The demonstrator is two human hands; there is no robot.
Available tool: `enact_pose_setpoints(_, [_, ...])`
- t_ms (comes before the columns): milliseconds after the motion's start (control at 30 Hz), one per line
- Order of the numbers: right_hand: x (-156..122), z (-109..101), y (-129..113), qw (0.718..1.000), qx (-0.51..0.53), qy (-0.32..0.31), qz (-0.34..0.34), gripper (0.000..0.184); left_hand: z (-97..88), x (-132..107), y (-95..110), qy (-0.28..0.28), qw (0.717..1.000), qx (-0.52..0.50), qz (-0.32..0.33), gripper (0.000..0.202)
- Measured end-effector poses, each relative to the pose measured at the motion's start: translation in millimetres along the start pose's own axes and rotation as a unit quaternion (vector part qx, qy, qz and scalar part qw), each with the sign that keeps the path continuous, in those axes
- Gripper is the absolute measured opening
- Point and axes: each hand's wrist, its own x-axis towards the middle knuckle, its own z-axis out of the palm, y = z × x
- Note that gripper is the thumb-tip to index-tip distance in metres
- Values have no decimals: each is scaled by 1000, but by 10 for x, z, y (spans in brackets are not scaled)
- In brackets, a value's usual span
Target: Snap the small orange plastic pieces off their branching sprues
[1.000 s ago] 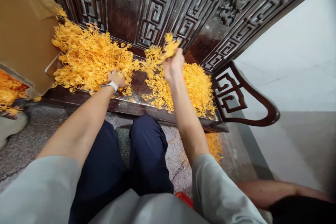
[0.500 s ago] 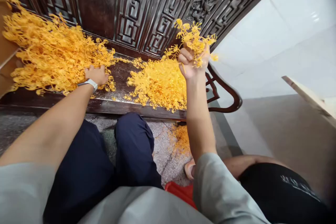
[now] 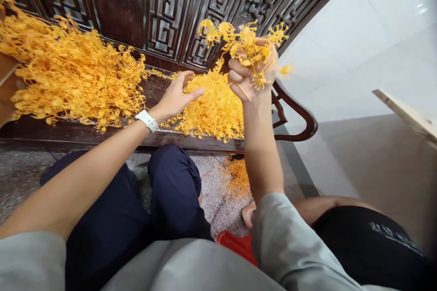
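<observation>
My right hand (image 3: 251,77) is raised above the bench, fingers closed round a bunch of yellow plastic sprigs (image 3: 246,41). My left hand (image 3: 177,95), with a white watch on the wrist, hovers with fingers stretched out just over the smaller heap of yellow sprigs (image 3: 215,109) on the dark wooden bench seat (image 3: 153,93). A bigger, looser pile of yellow sprigs (image 3: 71,77) covers the seat's left part.
The carved dark bench back (image 3: 164,9) rises behind the piles, its curved armrest (image 3: 297,118) to the right. More sprigs (image 3: 237,177) lie on the speckled floor. Another person's leg in black shorts (image 3: 358,232) sits at lower right, by a red stool edge (image 3: 237,245).
My left hand left the big pile and moved right, opening over the smaller heap. My right hand stayed raised with its bunch, lifting slightly.
</observation>
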Motion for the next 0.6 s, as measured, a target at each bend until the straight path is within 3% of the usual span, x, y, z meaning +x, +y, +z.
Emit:
enact_pose_setpoints(67, [-31,135,-15,1000,13,-14,7,59,75,0,53,6,999,-43,19,65])
enact_pose_setpoints(133, [-35,202,-13,1000,2,-8,20,58,71,4,37,-4,998,-51,23,50])
enact_pose_setpoints(267, [-21,173,-1,997,-26,59,34,59,-183,36,-23,-10,997,74,-4,30])
enact_pose_setpoints(367, [-33,28,4,996,-34,79,39,57,-502,20,-68,-2,979,204,-4,41])
enact_pose_setpoints(467, [-71,-228,3,998,-42,35,22,57,-822,-44,-227,-5,959,284,-2,46])
enact_pose_setpoints(600, [-180,-609,-8,997,-68,-34,11,56,-1151,-143,-598,25,940,327,-92,46])
